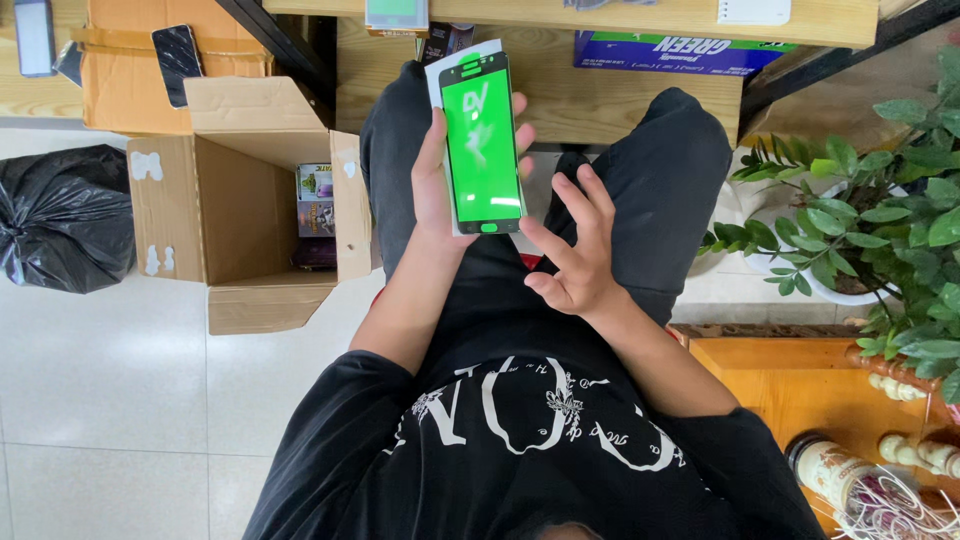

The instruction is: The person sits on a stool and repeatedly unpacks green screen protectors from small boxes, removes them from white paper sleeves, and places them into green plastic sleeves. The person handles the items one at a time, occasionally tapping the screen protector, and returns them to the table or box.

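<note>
Overhead, head view: person seated, black trousers and black printed shirt, lap filling centre frame. Left hand [437, 190] sits centre-top of frame, fingers [522, 138] wrapped around the edges of a green screen protector [481, 145] with a black border, held flat, face up, on a white backing card [440, 68] that shows behind its top edge. Right hand [572, 255] is just right of and below the protector, fingers spread and released, grasping nothing; index fingertip near the protector's lower right corner, contact cannot be told.

Upper part of frame: wooden worktop [600, 95] edge above the knees, a blue-and-green flat box [670, 52] on it. Left of frame: open cardboard box [250, 205] on the tiled floor, small packages inside. Far left: black plastic bag [60, 215]. Upper left: dark phone [178, 62] lying on another carton. Right edge: potted green plant [880, 210].
</note>
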